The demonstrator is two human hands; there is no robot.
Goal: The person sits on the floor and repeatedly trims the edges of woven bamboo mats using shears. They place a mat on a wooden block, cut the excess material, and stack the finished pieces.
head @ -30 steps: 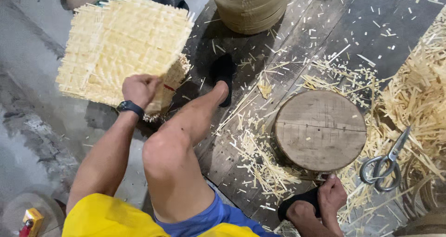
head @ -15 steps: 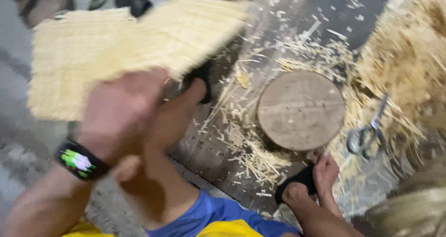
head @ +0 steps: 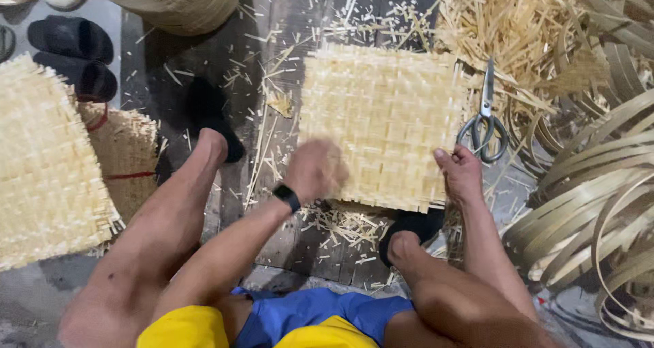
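Woven bamboo mat (head: 385,119): square, pale yellow, lying flat on the dark wooden floor (head: 272,68) between the two knees.

Left hand (head: 315,171): blurred, resting on the mat's near left corner; grip not discernible, cannot tell whether clenched or released. Black watch (head: 287,197) on the wrist.

Right hand (head: 461,174): fingers loosely curled, touching the mat's near right edge; not closed around anything.

Scissors (head: 485,119): metal, lying just beside the mat's right edge, handles nearest the right hand, blades pointing away.

Bamboo strip offcuts (head: 524,31): heaped beyond and to the right of the mat. Coiled bamboo strips (head: 599,205): stacked far right.

Second woven mat (head: 44,164): far left, well apart, on a stack. Black slippers (head: 75,55): upper left. Woven basket (head: 180,4): top edge, partly out of view.
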